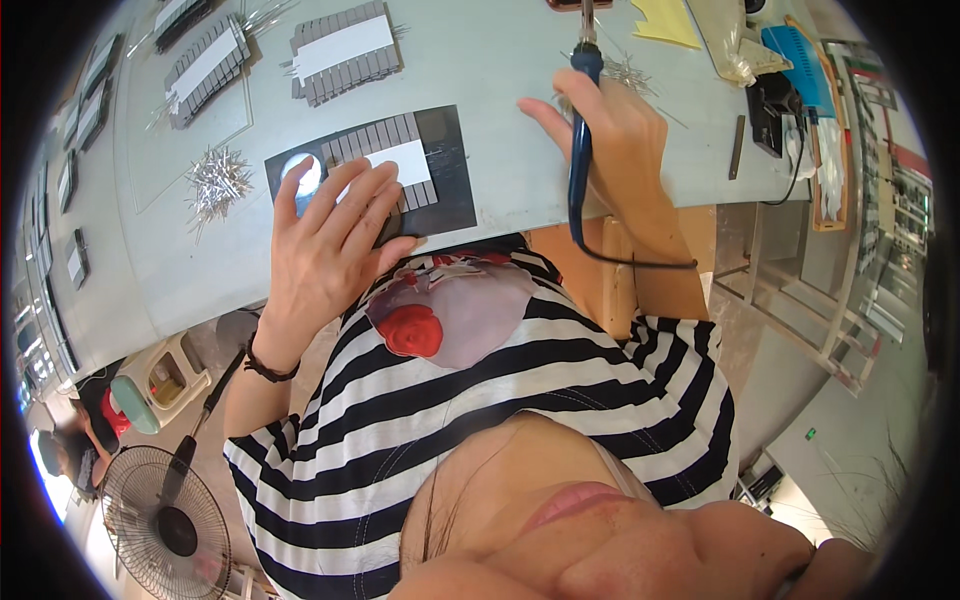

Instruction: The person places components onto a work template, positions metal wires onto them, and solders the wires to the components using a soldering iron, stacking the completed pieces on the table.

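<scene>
B/w striped tee [490,385], slim soldering iron [579,170]

No lettering or numerals are legible. A small green sign [811,434] at lower right is too small to read. On the nearest grey slatted piece [395,130], the white strip [411,160] shows no readable print.

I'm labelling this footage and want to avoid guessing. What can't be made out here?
Soldering iron, head view: tip out of sight, cut off by the top edge.
Gray slatted piece, head view: partly hidden under the left hand.
Shiny disc, head view: partly covered by a finger.
Co-worker, head view: hands too small and blurred near the rim.
</scene>
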Available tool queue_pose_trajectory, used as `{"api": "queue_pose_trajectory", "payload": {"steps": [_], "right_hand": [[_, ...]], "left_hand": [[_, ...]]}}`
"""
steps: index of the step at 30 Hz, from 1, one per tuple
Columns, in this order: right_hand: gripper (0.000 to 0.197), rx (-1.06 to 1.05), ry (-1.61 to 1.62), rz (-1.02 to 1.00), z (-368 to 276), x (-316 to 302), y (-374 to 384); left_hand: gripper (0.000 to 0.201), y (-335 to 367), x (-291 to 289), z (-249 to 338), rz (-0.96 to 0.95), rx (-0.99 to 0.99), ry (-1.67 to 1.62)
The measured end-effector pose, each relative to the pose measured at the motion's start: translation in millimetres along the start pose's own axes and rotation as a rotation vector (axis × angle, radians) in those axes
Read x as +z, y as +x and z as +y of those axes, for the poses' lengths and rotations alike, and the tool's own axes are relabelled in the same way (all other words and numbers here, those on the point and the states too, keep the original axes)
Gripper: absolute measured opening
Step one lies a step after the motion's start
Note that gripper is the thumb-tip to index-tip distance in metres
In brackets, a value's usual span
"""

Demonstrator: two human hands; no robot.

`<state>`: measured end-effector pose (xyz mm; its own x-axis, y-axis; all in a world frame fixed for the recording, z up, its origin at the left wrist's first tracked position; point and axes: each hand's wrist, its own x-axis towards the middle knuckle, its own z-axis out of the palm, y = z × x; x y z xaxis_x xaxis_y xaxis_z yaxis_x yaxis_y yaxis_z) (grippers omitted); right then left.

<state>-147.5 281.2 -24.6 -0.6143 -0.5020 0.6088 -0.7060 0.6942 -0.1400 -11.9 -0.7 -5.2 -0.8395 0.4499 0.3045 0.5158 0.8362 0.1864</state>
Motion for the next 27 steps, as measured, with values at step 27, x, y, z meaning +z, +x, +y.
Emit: {"api": "queue_pose_trajectory", "payload": {"steps": [27], "right_hand": [[0.034, 0.106, 0.454, 0.004, 14.8, -4.0, -26.4]], "left_hand": [[0.036, 136.3, 44.6, 27.1, 0.048, 0.005, -0.465]]}}
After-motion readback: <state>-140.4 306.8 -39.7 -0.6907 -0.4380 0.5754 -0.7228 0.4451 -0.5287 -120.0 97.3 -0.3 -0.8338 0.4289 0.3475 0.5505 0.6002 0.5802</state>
